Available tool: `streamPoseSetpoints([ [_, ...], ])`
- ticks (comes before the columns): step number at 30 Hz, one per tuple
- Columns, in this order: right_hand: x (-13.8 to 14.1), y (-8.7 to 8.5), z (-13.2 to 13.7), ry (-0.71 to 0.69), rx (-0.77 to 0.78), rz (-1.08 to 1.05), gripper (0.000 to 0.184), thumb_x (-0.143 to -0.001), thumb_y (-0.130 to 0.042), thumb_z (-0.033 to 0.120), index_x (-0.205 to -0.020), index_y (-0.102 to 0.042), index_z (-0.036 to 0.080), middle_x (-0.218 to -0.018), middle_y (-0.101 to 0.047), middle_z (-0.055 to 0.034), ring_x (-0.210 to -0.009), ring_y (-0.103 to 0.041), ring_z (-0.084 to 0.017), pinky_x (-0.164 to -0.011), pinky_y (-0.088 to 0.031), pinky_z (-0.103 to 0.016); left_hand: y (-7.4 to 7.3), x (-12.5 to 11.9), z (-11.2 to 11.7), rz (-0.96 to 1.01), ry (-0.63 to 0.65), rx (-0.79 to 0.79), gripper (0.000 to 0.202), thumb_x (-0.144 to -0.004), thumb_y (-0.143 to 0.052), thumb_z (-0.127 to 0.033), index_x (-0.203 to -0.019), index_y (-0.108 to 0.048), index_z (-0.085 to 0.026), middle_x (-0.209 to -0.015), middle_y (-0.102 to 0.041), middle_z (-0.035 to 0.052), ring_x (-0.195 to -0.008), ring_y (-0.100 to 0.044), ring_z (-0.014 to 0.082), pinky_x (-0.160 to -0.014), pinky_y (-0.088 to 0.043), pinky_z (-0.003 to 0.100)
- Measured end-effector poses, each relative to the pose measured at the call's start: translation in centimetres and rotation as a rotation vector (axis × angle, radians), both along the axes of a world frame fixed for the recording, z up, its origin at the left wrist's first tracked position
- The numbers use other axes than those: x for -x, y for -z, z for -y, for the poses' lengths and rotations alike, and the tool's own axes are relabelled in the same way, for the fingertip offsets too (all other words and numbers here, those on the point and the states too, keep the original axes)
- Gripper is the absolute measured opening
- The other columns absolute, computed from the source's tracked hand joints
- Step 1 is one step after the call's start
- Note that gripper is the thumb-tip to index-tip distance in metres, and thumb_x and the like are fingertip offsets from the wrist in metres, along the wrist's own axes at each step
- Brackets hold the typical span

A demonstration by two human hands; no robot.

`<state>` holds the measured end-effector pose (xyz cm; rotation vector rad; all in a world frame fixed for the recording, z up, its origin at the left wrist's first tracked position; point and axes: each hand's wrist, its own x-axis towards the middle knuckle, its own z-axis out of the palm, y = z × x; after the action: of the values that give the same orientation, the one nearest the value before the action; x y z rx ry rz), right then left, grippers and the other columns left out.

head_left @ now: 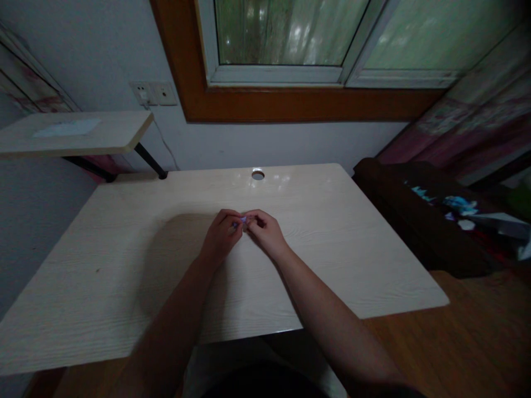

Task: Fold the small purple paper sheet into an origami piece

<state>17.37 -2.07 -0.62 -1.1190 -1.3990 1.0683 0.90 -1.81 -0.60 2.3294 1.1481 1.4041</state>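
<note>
Over the middle of the pale wood-grain desk, my two hands meet fingertip to fingertip around a small purple piece. My left hand pinches its left side between thumb and fingers. From the other side, my right hand closes thumb and fingers on it too. Most of the piece is covered by the fingers, and its kind is too small to make out; it may be folded paper or a bit of plastic.
At the back edge of the desk is a round cable hole. A raised shelf on black legs stands at the back left, with a white sheet on it. Right of the desk, a dark brown piece of furniture holds assorted items.
</note>
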Motion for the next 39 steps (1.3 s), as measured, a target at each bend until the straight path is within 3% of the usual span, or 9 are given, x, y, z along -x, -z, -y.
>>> streamPoseSetpoints([
  [6,-0.2,-0.1,0.1,-0.022,0.021,-0.019,0.024,-0.078,-0.058,0.023,-0.098,-0.069,0.022,-0.084,-0.069,-0.0009,-0.069,-0.062,-0.014,-0.065,-0.051,-0.026,-0.2,-0.1,0.0,0.000,0.009,-0.025,0.015,-0.081,-0.062,-0.008,-0.088,-0.060,-0.021,-0.100,-0.061,0.0048,-0.094,-0.062,0.0166,-0.087,-0.056,0.035],
  [15,-0.3,0.1,-0.1,-0.042,0.054,-0.125,0.015,-0.078,-0.065,0.029,-0.090,-0.068,0.020,-0.071,-0.065,0.0011,-0.065,-0.060,-0.013,-0.067,-0.050,-0.026,-0.6,-0.1,0.2,0.043,0.018,0.005,0.012,-0.081,-0.063,-0.010,-0.087,-0.062,-0.020,-0.099,-0.061,0.0052,-0.094,-0.063,0.0166,-0.087,-0.057,0.035],
  [25,-0.2,0.5,-0.3,-0.061,0.053,-0.138,0.025,-0.080,-0.069,0.042,-0.090,-0.066,0.019,-0.071,-0.065,-0.0005,-0.064,-0.061,-0.014,-0.064,-0.050,-0.027,-0.5,0.1,0.2,0.141,-0.014,0.084,0.007,-0.083,-0.063,-0.015,-0.088,-0.063,-0.020,-0.103,-0.061,0.0061,-0.094,-0.063,0.0159,-0.078,-0.063,0.031],
  [34,-0.2,-0.1,0.3,-0.050,-0.057,-0.005,0.020,-0.086,-0.063,0.039,-0.093,-0.064,0.020,-0.075,-0.066,-0.0015,-0.069,-0.063,-0.015,-0.065,-0.050,-0.027,-1.1,0.0,0.5,0.185,-0.008,0.117,0.008,-0.084,-0.062,-0.014,-0.089,-0.063,-0.019,-0.105,-0.061,0.0060,-0.095,-0.063,0.0148,-0.076,-0.065,0.028],
  [39,-0.4,-0.6,0.5,-0.037,-0.158,0.111,0.016,-0.087,-0.062,0.034,-0.096,-0.067,0.022,-0.091,-0.068,-0.0042,-0.075,-0.063,-0.015,-0.070,-0.051,-0.028,-0.9,0.1,0.5,0.193,0.022,0.142,0.008,-0.084,-0.062,-0.014,-0.090,-0.063,-0.020,-0.105,-0.061,0.0061,-0.096,-0.064,0.0156,-0.078,-0.065,0.030],
])
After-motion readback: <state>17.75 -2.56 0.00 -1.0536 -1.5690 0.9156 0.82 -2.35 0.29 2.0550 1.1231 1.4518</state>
